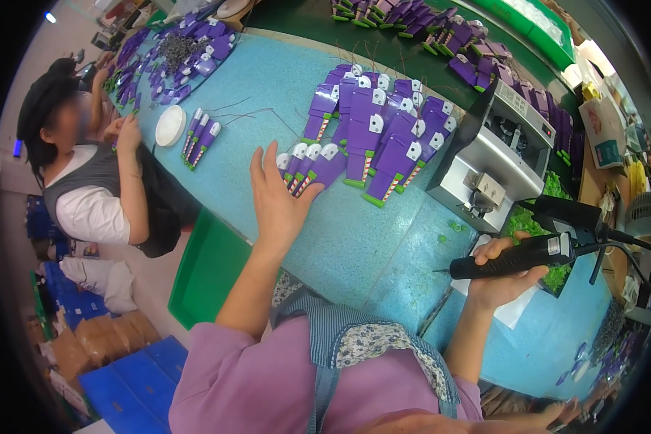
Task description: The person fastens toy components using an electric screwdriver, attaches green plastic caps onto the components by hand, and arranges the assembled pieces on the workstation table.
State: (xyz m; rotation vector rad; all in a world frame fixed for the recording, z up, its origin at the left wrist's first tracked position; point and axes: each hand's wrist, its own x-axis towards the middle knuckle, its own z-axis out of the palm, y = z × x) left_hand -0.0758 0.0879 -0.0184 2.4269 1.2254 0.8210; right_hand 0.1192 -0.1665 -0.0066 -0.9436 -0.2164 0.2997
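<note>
My left hand (278,199) has its fingers spread over the blue table. Its thumb and fingertips lie around a short row of purple toy parts (322,168) with white round joints and striped edges. The thumb seems to touch the nearest one; a firm grip does not show. Just beyond, a larger cluster of purple parts with green ends (365,123) lies overlapping, thin wires running from them. In my right hand (503,278) is a black electric screwdriver (495,262), fingers wrapped round its body, its thin bit pointing left over the table.
A metal screw feeder (488,163) stands at the right, beside a bin of small green pieces (557,278). Farther left are a white round dish (170,126) and a few more purple parts (200,139). A co-worker (94,166) sits at left, near a parts pile (177,54).
</note>
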